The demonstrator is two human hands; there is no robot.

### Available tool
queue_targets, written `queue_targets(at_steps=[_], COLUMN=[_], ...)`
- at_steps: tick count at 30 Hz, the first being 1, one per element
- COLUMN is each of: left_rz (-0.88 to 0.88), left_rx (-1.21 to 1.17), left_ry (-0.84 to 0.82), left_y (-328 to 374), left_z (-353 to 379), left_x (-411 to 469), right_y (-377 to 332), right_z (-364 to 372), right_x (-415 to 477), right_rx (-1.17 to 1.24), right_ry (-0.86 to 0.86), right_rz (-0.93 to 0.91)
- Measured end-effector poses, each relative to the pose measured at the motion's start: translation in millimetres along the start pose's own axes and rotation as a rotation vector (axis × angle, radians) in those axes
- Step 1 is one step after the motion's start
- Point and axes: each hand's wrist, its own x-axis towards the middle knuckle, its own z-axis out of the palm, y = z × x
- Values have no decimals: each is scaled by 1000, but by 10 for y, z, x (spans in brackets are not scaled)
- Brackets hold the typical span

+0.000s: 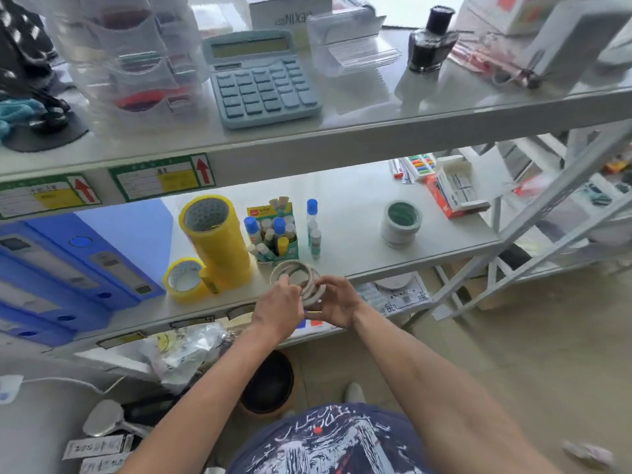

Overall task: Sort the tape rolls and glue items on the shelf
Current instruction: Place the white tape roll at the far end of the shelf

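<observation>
Both my hands hold a bundle of thin beige tape rolls (301, 275) at the front edge of the middle shelf (359, 206). My left hand (278, 307) grips the bundle's left side and my right hand (337, 302) its right side. Behind them stands a green box of glue sticks (275, 234), with a blue-capped glue bottle (313, 230) to its right. A tall stack of yellow tape rolls (215, 239) stands left of the box, and a single yellow tape roll (186, 280) lies in front of the stack. A white and green tape stack (402, 224) sits further right.
Blue binders (68, 268) fill the shelf's left end. A red and white box (455, 189) and markers (422, 164) lie at the back right. The upper shelf carries a blue calculator (261, 80) and an ink bottle (432, 39). A black bin (268, 384) stands on the floor below.
</observation>
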Motion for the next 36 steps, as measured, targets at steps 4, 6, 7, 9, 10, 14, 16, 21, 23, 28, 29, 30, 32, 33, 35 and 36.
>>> queue_targets(at_steps=[4,6,7,9,10,14,16,21,23,28,29,30,32,33,35,36], left_rz=[131,175,189,182,151,-113,-273,-326,-314,-247,-233,-226,-222,-227,-249,-262], left_rx=[47,28,-11,-136,-195,-324,-488,-644,-635,-498,-484,-480,-507,-532,-566,-569], left_ry=[29,46,67,158,224,285,74,-17,-11,-17,-11,-5,8,9,-5,-12], left_y=[335,518,598,730,784,1019,1200,1562,1703,2008,2039,2061,2101,2116,2129,2127], left_z=[9,6,2,-29,-46,-36,-19,-7,-15,-71,-70,-70,-60,-55,-45,-36], left_x=[267,387,447,569,636,984,1202,1593,1731,2061,2121,2169,2242,2263,2294,2317], right_y=[-207,-318,-376,-496,-559,-830,-980,-1339,-1484,-1839,-1898,-1956,-2055,-2073,-2082,-2099], right_z=[-243,-340,-401,-518,-592,-862,-957,-1164,-1244,-1365,-1364,-1353,-1435,-1578,-1870,-1914], right_x=[-130,-197,-224,-275,-293,-391,-419,-526,-530,-540,-555,-573,-505,-362,-28,57], right_rx=[-25,-39,-47,-51,-41,-53,-102,-176,-241,-548,-553,-559,-585,-584,-599,-622], right_ry=[56,103,126,176,218,363,383,456,554,687,675,674,707,718,723,735], right_rz=[-88,-122,-139,-183,-203,-267,-286,-300,-301,-240,-209,-201,-207,-219,-222,-211])
